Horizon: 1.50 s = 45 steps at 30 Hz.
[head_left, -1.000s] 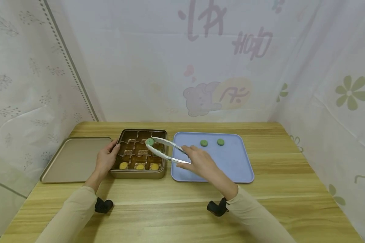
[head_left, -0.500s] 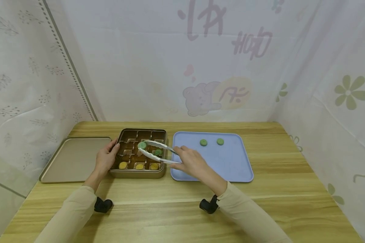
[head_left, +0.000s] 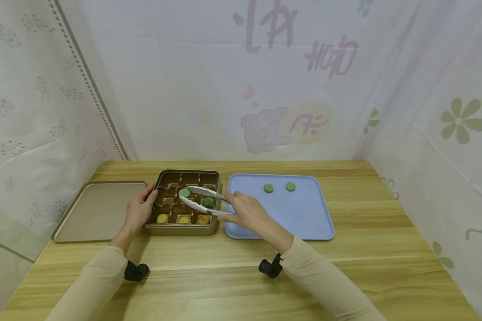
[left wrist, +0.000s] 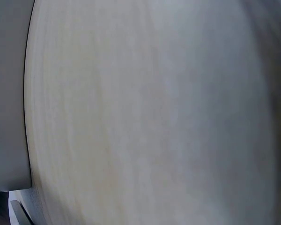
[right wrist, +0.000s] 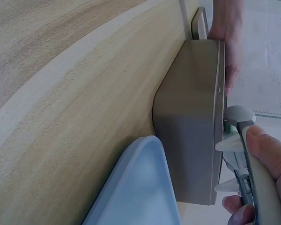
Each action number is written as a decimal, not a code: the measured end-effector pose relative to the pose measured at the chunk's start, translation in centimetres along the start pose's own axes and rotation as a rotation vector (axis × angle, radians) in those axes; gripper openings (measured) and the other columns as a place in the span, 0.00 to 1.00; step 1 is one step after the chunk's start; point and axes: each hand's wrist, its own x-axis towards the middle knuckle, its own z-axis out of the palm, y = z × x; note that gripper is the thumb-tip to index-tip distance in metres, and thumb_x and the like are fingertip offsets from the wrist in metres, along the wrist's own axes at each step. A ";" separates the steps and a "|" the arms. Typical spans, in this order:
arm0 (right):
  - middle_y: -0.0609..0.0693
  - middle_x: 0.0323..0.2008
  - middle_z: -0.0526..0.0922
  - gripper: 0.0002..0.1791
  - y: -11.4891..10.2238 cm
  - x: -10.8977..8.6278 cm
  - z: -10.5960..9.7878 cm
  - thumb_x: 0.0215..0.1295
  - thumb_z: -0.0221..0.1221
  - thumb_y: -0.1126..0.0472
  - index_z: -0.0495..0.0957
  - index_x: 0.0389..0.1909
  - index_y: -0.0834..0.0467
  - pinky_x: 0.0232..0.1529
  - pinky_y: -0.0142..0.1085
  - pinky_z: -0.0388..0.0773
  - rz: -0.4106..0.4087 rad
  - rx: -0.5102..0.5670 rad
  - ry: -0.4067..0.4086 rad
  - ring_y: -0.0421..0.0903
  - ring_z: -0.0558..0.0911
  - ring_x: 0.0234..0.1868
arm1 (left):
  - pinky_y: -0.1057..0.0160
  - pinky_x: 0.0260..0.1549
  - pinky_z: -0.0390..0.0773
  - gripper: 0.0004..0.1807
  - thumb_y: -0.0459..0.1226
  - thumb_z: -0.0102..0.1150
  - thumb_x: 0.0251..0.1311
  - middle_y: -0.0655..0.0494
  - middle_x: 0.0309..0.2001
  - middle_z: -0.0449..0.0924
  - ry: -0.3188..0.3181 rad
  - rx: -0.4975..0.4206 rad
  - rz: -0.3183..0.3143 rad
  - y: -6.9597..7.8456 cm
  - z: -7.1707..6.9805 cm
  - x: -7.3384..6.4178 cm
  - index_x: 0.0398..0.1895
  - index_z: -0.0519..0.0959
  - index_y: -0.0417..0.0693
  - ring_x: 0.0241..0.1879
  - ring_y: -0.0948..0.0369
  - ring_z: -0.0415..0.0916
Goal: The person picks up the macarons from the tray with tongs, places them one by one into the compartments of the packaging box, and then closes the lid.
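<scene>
My left hand (head_left: 139,210) grips the left wall of a bronze square box (head_left: 180,230) with a dark brown compartment insert. In my right hand (head_left: 250,213) are white-tipped tongs (head_left: 204,191), which pinch a round green cookie (head_left: 184,192) over the box's middle compartment. Another green cookie (head_left: 208,201) lies in the right compartment of the middle row, seen between the tong arms. Yellow cookies (head_left: 162,218) fill the three front compartments. In the right wrist view the tongs (right wrist: 263,187) reach over the rim of the box (right wrist: 189,117).
A light blue tray (head_left: 281,218) stands to the right of the box, with two green cookies (head_left: 268,188) near its far edge. At the left lies a flat bronze lid (head_left: 98,214), partly behind my left hand. A printed cloth (head_left: 184,89) hangs behind the wooden table (head_left: 209,285).
My right hand has moved the tongs and the green cookie leftward, to over the middle compartment. The green cookie in the right compartment has come into view. My left hand has stayed on the box.
</scene>
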 end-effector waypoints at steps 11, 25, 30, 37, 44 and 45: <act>0.51 0.31 0.79 0.30 -0.2 0.2 -0.2 0.55 0.64 0.42 0.77 0.49 0.61 0.21 0.29 0.70 0.012 0.010 -0.023 0.41 0.74 0.26 | 0.44 0.62 0.61 0.33 0.52 0.40 0.70 0.35 0.66 0.61 -0.008 0.015 0.011 0.3 0.0 0.0 0.70 0.59 0.41 0.66 0.41 0.56; 0.52 0.32 0.79 0.32 -0.2 -0.1 -0.1 0.55 0.64 0.41 0.75 0.53 0.60 0.20 0.28 0.70 0.032 0.019 -0.029 0.41 0.73 0.25 | 0.43 0.63 0.59 0.30 0.48 0.39 0.72 0.36 0.67 0.59 -0.018 0.028 0.010 0.1 -0.1 0.2 0.71 0.58 0.40 0.68 0.41 0.54; 0.52 0.33 0.80 0.33 -0.2 -0.5 0.0 0.54 0.64 0.41 0.75 0.54 0.59 0.21 0.29 0.70 0.038 0.008 -0.012 0.41 0.74 0.26 | 0.43 0.63 0.59 0.30 0.48 0.39 0.72 0.37 0.68 0.59 -0.022 0.019 0.006 0.2 -0.2 0.0 0.71 0.58 0.41 0.68 0.41 0.54; 0.53 0.31 0.79 0.32 0.7 -2.2 -0.4 0.54 0.64 0.41 0.74 0.53 0.58 0.20 0.30 0.68 0.047 0.051 0.033 0.42 0.71 0.24 | 0.44 0.63 0.59 0.30 0.47 0.39 0.73 0.37 0.68 0.59 -0.023 0.013 -0.008 0.2 -0.2 -0.1 0.71 0.57 0.41 0.68 0.42 0.54; 0.54 0.31 0.78 0.32 2.8 -4.4 -1.2 0.54 0.66 0.44 0.74 0.55 0.57 0.21 0.31 0.68 0.081 0.085 0.098 0.41 0.71 0.24 | 0.45 0.64 0.59 0.30 0.48 0.39 0.72 0.37 0.67 0.59 -0.024 0.012 -0.019 0.4 -0.2 -0.1 0.71 0.57 0.41 0.68 0.42 0.55; 0.54 0.31 0.78 0.32 3.1 -4.8 -1.3 0.53 0.66 0.44 0.74 0.56 0.57 0.21 0.31 0.68 0.092 0.088 0.106 0.41 0.71 0.24 | 0.45 0.64 0.59 0.30 0.48 0.39 0.72 0.37 0.68 0.59 -0.025 0.011 -0.020 0.4 -0.2 -0.1 0.71 0.57 0.41 0.68 0.43 0.55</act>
